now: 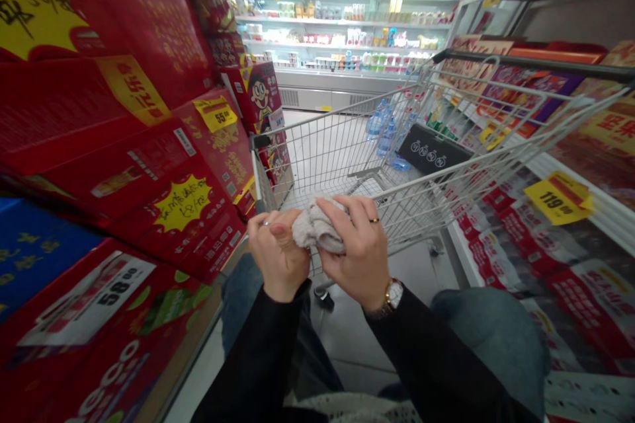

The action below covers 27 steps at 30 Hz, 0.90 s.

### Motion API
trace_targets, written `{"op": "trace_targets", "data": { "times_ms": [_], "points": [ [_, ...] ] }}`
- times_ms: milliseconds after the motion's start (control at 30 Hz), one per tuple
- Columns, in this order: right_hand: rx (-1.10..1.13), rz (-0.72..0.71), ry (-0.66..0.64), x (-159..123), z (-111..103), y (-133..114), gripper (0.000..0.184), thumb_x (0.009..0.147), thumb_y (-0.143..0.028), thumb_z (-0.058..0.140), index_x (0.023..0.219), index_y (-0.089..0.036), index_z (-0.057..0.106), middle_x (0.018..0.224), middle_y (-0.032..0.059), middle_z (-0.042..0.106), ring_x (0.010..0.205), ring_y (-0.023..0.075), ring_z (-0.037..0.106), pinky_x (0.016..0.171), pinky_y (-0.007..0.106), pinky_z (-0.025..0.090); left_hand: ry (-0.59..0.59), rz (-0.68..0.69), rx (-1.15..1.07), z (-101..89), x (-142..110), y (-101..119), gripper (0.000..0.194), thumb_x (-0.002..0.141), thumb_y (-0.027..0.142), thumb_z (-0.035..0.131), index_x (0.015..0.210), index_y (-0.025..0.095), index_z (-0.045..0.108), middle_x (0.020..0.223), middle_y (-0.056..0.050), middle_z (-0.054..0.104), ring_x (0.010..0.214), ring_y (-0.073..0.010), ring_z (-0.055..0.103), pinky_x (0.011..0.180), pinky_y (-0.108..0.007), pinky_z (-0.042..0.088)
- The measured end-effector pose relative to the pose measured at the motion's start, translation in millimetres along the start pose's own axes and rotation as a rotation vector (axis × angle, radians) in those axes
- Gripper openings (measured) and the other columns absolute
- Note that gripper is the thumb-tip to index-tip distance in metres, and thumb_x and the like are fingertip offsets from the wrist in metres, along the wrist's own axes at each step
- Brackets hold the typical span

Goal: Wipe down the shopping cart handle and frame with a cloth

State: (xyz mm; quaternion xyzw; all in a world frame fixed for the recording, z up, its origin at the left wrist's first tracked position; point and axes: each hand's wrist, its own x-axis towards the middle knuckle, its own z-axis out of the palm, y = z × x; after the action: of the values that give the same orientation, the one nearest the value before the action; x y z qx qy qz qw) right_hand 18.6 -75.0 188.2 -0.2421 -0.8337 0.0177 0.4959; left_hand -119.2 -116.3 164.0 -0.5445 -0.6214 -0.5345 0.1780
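A light grey cloth point(317, 228) is bunched under the fingers of my right hand point(354, 244), which presses it at the near rim of a wire shopping cart point(421, 185). Beside it, touching the cloth's left edge, my left hand point(281, 258) is closed over the same rim, its thumb on top. The rim beneath both hands is mostly hidden. A black panel with pale round symbols point(429, 149) sits inside the cart, and a black handle bar point(536, 68) runs along the far right end.
Red gift boxes point(208, 139) with yellow price signs are stacked close on my left. Shelves of packaged goods point(560, 271) line the right. Packs of large blue water bottles point(387, 129) stand on the floor beyond the cart. A lit refrigerated display point(337, 26) spans the back.
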Motion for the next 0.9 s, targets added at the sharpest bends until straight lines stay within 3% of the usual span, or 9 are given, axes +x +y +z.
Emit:
{"op": "trace_targets", "data": {
  "times_ms": [67, 200, 300, 400, 533, 633, 900],
  "points": [
    [-0.011, 0.036, -0.014, 4.2, -6.8, 6.9, 0.05, 0.088, -0.021, 0.067, 0.138, -0.018, 0.063, 0.124, 0.0135, 0.066, 0.114, 0.0305, 0.057, 0.1, 0.051, 0.055, 0.054, 0.019, 0.005, 4.5, 2.1, -7.6, 0.078, 0.105, 0.056, 0.002, 0.078, 0.027, 0.069, 0.068, -0.004, 0.064, 0.071, -0.0224, 0.052, 0.086, -0.043, 0.035],
    [-0.093, 0.111, 0.058, 10.4, -31.6, 43.6, 0.049, 0.087, -0.018, 0.068, 0.136, -0.023, 0.063, 0.121, 0.0114, 0.067, 0.114, 0.0316, 0.057, 0.1, 0.055, 0.053, 0.088, 0.014, -0.029, 6.7, 7.9, -24.5, 0.081, 0.105, 0.057, 0.001, 0.078, 0.029, 0.073, 0.065, -0.003, 0.064, 0.071, -0.0224, 0.055, 0.09, -0.043, 0.037],
    [-0.129, 0.121, 0.105, 11.9, -39.6, 61.2, 0.049, 0.087, -0.018, 0.069, 0.135, -0.024, 0.064, 0.121, 0.0104, 0.067, 0.115, 0.0317, 0.056, 0.102, 0.056, 0.052, 0.096, -0.026, -0.043, 4.2, 13.1, -37.2, 0.074, 0.107, 0.051, 0.011, 0.08, 0.028, 0.076, 0.066, -0.003, 0.067, 0.071, -0.0219, 0.057, 0.092, -0.044, 0.038],
    [-0.086, 0.058, 0.066, 12.1, -25.2, 50.4, 0.049, 0.087, -0.017, 0.068, 0.135, -0.022, 0.064, 0.122, 0.012, 0.065, 0.114, 0.0313, 0.056, 0.101, 0.054, 0.053, 0.07, -0.035, -0.053, 1.8, 18.5, -49.3, 0.067, 0.108, 0.045, 0.02, 0.081, 0.026, 0.078, 0.067, -0.002, 0.07, 0.068, -0.0203, 0.059, 0.09, -0.043, 0.037],
    [0.008, -0.056, -0.015, 13.2, 10.4, 13.8, 0.055, 0.085, -0.015, 0.064, 0.14, -0.018, 0.061, 0.128, 0.0139, 0.064, 0.116, 0.0306, 0.055, 0.097, 0.05, 0.055, 0.067, -0.007, -0.072, -1.0, 25.1, -62.0, 0.062, 0.107, 0.044, 0.026, 0.079, 0.025, 0.078, 0.069, -0.002, 0.071, 0.065, -0.0193, 0.059, 0.085, -0.042, 0.038],
    [0.02, -0.029, -0.034, 15.1, 19.8, 5.9, 0.058, 0.084, -0.014, 0.064, 0.141, -0.018, 0.06, 0.128, 0.0133, 0.064, 0.115, 0.0303, 0.055, 0.098, 0.049, 0.055, 0.045, 0.007, -0.087, -3.7, 31.3, -70.7, 0.062, 0.107, 0.045, 0.026, 0.077, 0.026, 0.078, 0.068, -0.002, 0.07, 0.065, -0.02, 0.058, 0.083, -0.041, 0.039],
    [-0.074, 0.083, 0.121, 10.0, -27.8, 52.6, 0.052, 0.087, -0.017, 0.068, 0.138, -0.024, 0.063, 0.122, 0.0114, 0.065, 0.114, 0.0317, 0.056, 0.103, 0.056, 0.052, 0.014, -0.058, -0.113, -3.5, 49.4, -82.9, 0.06, 0.106, 0.043, 0.029, 0.072, 0.027, 0.076, 0.061, -0.002, 0.066, 0.072, -0.0231, 0.057, 0.089, -0.042, 0.039]
  ]
}}
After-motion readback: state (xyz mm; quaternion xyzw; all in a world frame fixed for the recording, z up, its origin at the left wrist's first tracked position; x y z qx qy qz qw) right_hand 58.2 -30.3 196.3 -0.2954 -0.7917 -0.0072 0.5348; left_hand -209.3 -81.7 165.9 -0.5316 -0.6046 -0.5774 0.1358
